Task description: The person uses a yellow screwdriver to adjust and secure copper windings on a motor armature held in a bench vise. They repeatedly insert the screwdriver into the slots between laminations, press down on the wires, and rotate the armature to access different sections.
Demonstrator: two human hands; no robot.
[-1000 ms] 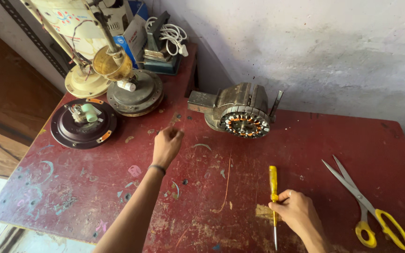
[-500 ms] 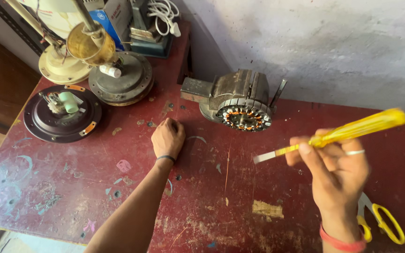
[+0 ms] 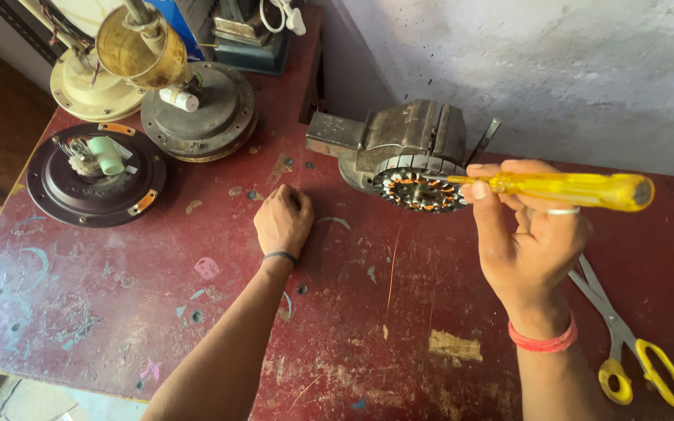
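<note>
On the worn red worktable (image 3: 118,312), its paint chipped and scratched, a fan motor (image 3: 407,152) sits against the wall — a grey metal housing with a ring of stator laminations and copper windings (image 3: 419,189) facing up. The right hand (image 3: 528,234) has its fingers wrapped tight around a yellow-handled screwdriver (image 3: 579,189), the shaft pointing left with the tip at the stator ring. The left hand (image 3: 282,222) rests curled in a loose fist on the tabletop, holding nothing, near the motor but apart from it. In my judgement the risk is a slip — with the motor unsteadied, the hard steel tip could skid and nick the thin copper wire. Left of this lie a dark round fan cover (image 3: 95,175) and a dusty grey one (image 3: 200,113); yellow-handled scissors (image 3: 626,343) lie flat at the right.
</note>
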